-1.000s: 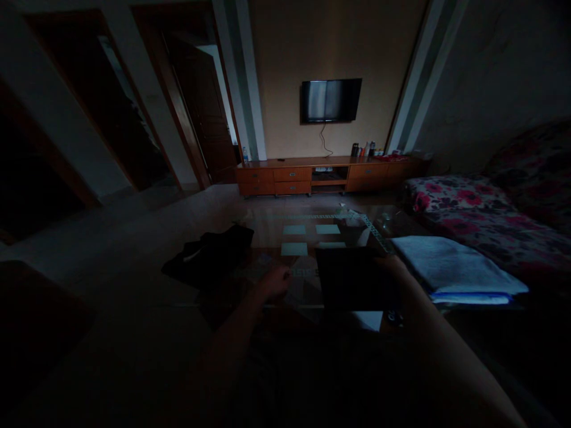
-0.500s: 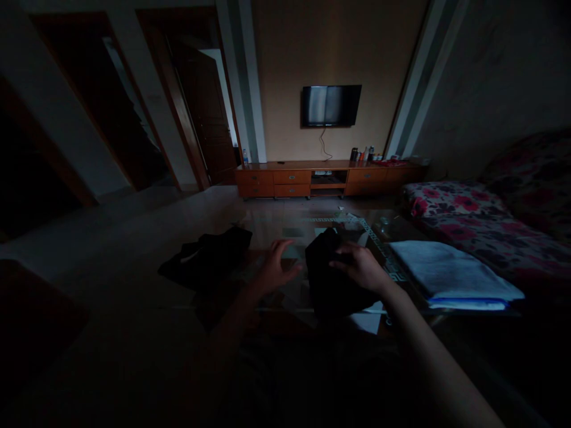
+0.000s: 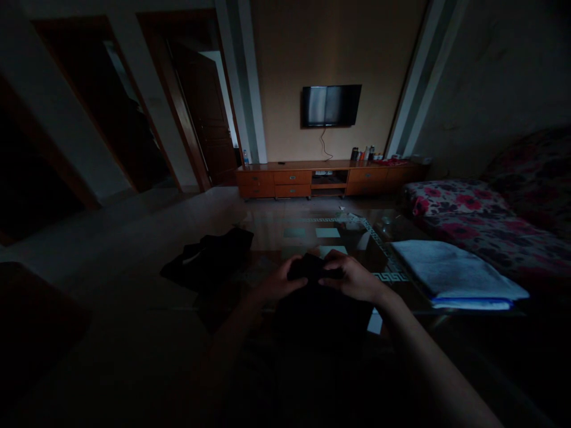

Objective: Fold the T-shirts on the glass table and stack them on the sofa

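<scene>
A black cloth item, perhaps a garment, hangs in front of me at the near edge of the glass table. Its exact kind is lost in the dark. My left hand pinches its upper edge from the left, thumb toward me. Close beside it, my right hand grips the same edge from the right. Farther left on the table lies another crumpled black cloth, touched by neither hand. To the right rests a folded light-blue cloth with a bright blue layer underneath.
A floral sofa stands at the right. Across the room are a low wooden cabinet with bottles on top and a wall television. A white paper shows by the table's near edge. The room is very dim.
My left hand has moved from open to holding the black cloth. The cloth has come left and toward me, with my right hand still on it.
</scene>
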`<state>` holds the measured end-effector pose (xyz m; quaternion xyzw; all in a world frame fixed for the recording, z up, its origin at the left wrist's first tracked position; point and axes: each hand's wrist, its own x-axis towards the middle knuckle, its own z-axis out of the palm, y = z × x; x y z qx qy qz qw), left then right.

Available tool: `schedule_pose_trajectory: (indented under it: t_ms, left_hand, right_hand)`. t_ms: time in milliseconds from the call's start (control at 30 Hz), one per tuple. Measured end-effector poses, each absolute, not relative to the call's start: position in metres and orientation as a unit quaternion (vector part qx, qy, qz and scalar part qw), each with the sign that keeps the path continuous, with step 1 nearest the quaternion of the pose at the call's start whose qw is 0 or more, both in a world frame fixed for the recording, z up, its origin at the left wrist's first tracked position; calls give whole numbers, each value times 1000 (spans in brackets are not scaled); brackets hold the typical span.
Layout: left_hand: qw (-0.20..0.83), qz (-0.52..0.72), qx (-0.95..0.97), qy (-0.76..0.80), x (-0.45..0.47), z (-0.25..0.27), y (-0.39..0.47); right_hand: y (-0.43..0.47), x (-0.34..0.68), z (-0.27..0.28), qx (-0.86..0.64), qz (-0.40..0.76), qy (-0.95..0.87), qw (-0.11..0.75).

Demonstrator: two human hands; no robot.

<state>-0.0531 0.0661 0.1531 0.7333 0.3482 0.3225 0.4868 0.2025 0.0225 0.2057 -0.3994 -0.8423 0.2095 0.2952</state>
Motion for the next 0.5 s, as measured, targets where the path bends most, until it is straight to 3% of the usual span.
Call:
schedule_pose_trajectory:
  t_ms: [500]
  left_hand:
    - [366, 411, 734, 399, -39, 176, 49]
  right_hand:
    - [28, 196, 195, -404, 198, -831, 327]
